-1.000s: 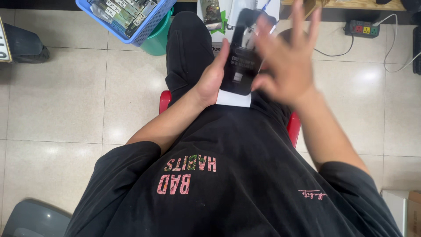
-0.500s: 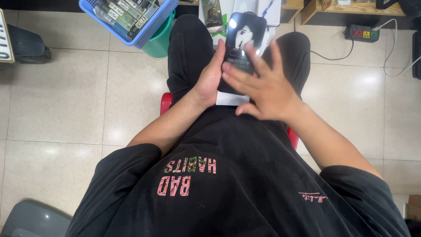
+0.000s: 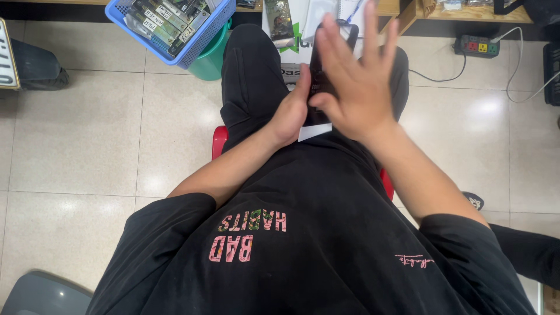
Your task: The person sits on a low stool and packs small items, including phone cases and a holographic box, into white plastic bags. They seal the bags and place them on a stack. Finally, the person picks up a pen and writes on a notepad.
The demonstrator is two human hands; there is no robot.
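I sit on a red stool point(image 3: 219, 142) in black clothes, looking down at my lap. My left hand point(image 3: 290, 112) grips the left edge of a flat black packet with a white card end point(image 3: 313, 130), resting on my thighs. My right hand point(image 3: 356, 81) lies flat over the packet with its fingers spread, covering most of it. Only the packet's top corner point(image 3: 349, 29) and the white bottom strip show.
A blue basket point(image 3: 175, 29) of dark packets stands at the upper left over a green bin point(image 3: 210, 61). More packets and papers point(image 3: 280, 20) lie ahead of my knees. A power strip point(image 3: 477, 45) with cables sits at the upper right. Tiled floor surrounds me.
My right hand lifted off the packet a second ago, came down on it, and now slides up its face with flat, spread fingers. My left hand keeps its hold.
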